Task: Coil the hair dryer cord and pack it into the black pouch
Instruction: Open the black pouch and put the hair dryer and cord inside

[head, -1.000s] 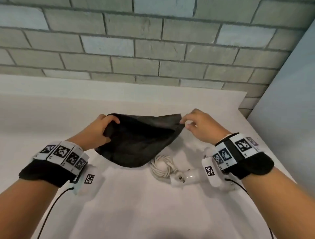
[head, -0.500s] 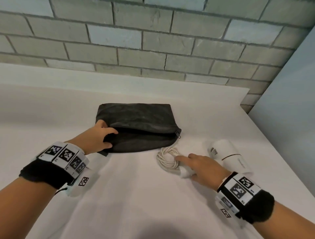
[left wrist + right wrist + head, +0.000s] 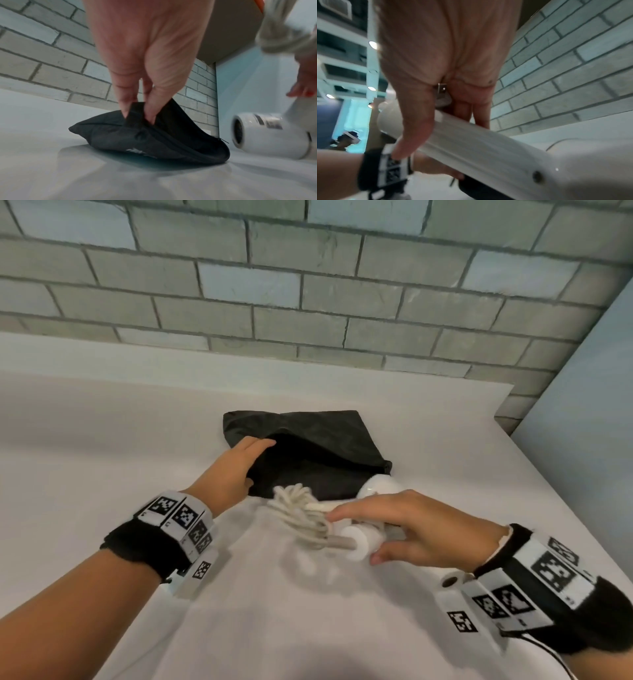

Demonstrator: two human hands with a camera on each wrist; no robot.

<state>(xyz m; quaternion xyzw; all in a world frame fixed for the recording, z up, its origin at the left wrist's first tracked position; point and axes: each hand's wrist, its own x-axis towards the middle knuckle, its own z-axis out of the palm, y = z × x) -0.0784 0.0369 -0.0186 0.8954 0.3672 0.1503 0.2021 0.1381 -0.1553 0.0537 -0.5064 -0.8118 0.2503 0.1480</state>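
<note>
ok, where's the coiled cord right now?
Head view, centre: the coiled cord hangs from the right hand, just in front of the black pouch mouth.

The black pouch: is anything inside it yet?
Nothing visible. The left hand holds the black pouch open; its depths are dark. The right hand holds the hair dryer outside.

Hair dryer right of pouch

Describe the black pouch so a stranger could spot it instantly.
On the white table below the grey brick wall, the black pouch lies just beyond both hands. It is the only dark, soft thing there, its mouth held open by the left hand.
</note>
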